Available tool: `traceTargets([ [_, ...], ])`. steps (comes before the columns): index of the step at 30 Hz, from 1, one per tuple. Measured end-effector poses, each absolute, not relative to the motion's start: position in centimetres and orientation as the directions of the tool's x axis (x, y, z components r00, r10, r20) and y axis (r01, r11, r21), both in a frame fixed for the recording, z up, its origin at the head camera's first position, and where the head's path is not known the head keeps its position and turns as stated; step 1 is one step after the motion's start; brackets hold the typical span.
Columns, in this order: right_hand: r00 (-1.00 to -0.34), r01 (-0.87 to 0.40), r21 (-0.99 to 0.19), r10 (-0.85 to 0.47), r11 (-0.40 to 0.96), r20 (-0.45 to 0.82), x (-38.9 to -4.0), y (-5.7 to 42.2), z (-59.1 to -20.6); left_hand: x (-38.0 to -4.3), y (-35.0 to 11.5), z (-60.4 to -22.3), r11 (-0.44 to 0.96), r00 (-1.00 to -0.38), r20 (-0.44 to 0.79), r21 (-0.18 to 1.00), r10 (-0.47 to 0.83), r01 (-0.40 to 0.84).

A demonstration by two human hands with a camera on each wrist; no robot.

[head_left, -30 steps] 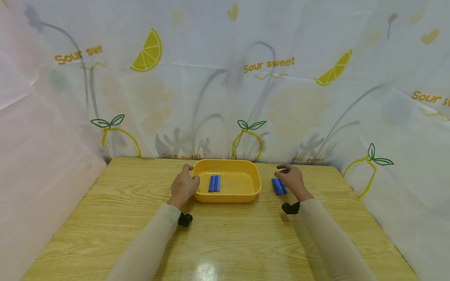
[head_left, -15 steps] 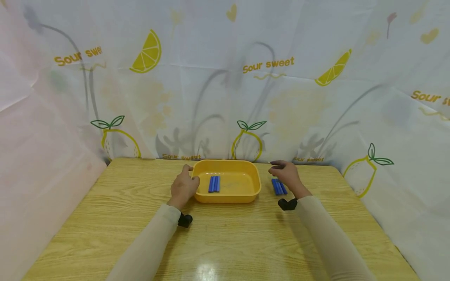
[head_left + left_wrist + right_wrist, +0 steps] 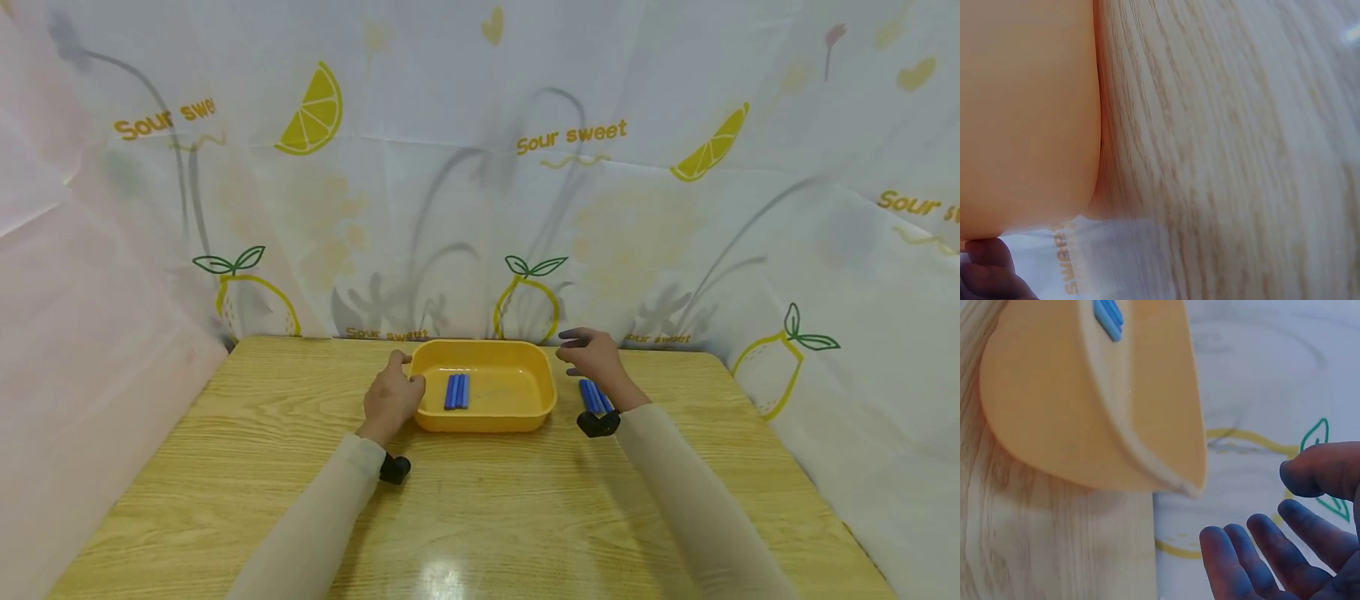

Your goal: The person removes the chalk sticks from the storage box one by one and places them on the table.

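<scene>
My left hand (image 3: 390, 400) holds the left end of a yellow plastic tray (image 3: 480, 423), its thumb at the rim. In the left wrist view, fingertips (image 3: 988, 253) lie against the end of the tray. Several blue sticks that look like chalk (image 3: 457, 392) lie side by side on the tray's left part. Off the tray's right end, my right hand (image 3: 596, 358) hovers with its fingers apart and holds nothing. Its fingertips (image 3: 1260, 525) show blue smudges in the right wrist view. Under the right wrist, a second group of blue sticks (image 3: 590, 395) is partly hidden.
The wooden table (image 3: 487, 517) ends just behind the tray at a white printed curtain (image 3: 480, 208). Black straps with small cameras (image 3: 393, 469) sit at both wrists. Faint bluish smears mark the tray's floor.
My right hand has moved left and slightly back, from over the blue sticks on the table toward the tray's right end. The left hand and tray stay in place.
</scene>
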State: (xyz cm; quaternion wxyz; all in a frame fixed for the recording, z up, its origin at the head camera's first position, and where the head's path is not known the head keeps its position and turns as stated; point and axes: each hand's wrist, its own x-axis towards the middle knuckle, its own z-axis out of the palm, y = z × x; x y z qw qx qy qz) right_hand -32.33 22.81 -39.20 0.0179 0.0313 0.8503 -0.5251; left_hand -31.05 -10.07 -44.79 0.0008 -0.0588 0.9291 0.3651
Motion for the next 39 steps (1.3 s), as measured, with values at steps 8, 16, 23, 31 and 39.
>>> traceTargets([
  [8,-0.998,0.052,-0.890,-0.004,0.453,-0.060,-32.6,20.7,-38.7,-30.8,-10.0,-45.0,0.724,-0.993,-0.051,0.680,-0.109,-0.114],
  [16,-0.997,0.042,-0.896,-0.042,0.441,-0.067,-32.9,18.9,-39.0,-30.9,-10.0,-45.1,0.725,-0.992,-0.050,0.678,-0.119,-0.121],
  [23,-0.996,0.049,-0.889,-0.048,0.455,-0.079,-33.1,17.9,-39.1,-30.9,-10.1,-45.1,0.726,-0.991,-0.060,0.676,-0.116,-0.126],
  [31,-0.997,0.038,-0.887,-0.049,0.459,-0.068,-33.1,17.6,-39.2,-31.1,-10.3,-45.0,0.726,-0.991,-0.048,0.677,-0.122,-0.122],
  [39,-0.996,0.033,-0.895,-0.058,0.444,-0.065,-33.2,17.6,-39.9,-31.1,-10.1,-44.7,0.723,-0.991,-0.072,0.679,-0.111,-0.130],
])
